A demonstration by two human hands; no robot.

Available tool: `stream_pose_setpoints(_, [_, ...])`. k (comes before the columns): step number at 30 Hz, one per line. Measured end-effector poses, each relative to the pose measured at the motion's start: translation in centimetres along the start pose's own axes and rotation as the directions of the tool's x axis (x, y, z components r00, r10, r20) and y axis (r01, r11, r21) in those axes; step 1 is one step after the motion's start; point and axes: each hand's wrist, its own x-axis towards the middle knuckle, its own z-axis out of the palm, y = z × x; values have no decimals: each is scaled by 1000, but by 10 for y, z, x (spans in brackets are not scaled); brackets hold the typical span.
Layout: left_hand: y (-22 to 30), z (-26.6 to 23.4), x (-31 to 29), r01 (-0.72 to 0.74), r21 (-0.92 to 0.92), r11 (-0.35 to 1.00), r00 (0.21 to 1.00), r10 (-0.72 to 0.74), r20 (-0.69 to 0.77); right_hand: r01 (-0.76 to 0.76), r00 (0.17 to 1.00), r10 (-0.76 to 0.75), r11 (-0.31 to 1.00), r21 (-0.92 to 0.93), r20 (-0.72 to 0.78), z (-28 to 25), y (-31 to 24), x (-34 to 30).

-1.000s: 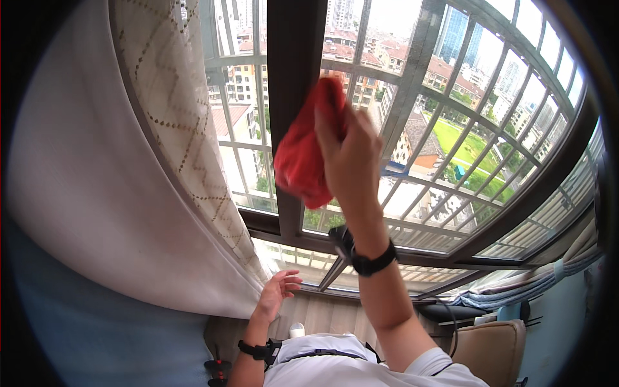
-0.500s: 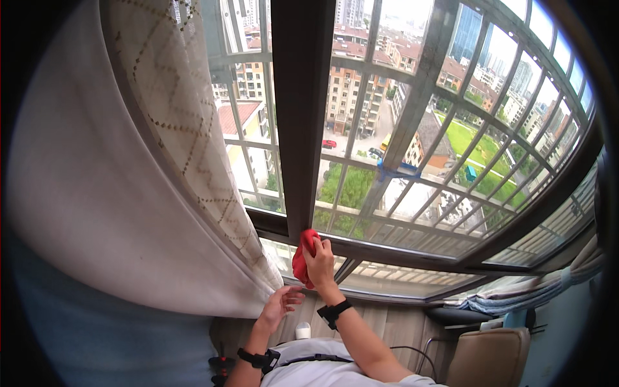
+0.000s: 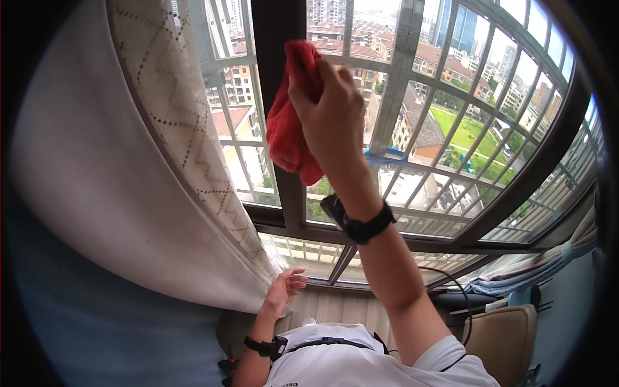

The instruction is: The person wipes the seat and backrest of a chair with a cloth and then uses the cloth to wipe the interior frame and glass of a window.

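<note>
My right hand (image 3: 335, 119) is raised and closed on a red cloth (image 3: 287, 132), which hangs down from the fingers. The cloth lies over the dark vertical window frame (image 3: 274, 26), up near its higher part; whether it presses on the frame all along I cannot tell. Low on the left, my left hand (image 3: 282, 293) holds nothing, its fingers loosely apart, close to the bottom of the curtain. Both wrists wear black bands.
A patterned sheer curtain (image 3: 187, 129) and a thick pale curtain (image 3: 84, 168) hang on the left. Metal bars (image 3: 403, 64) stand outside the glass. A beige chair (image 3: 500, 342) and a tied curtain (image 3: 541, 264) are at right. A black cable (image 3: 465, 297) runs past my right arm.
My right hand has moved the red cloth up along the window frame, from its bottom to near the top of the view. My left hand has hardly moved.
</note>
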Motion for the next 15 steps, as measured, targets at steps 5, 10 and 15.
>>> stream_pose_setpoints(5, [-10,-16,-7,34,-8,999,998,-34,-46,-223,966,225,974,-31,125,24,41,-126])
stream_pose_setpoints(10, [-15,-14,-9,81,25,996,993,-79,-89,-362,869,402,914,-183,289,34,94,-283])
stream_pose_setpoints(15, [-23,-17,-12,105,4,995,991,-104,-90,-456,725,569,819,-348,389,34,103,-339])
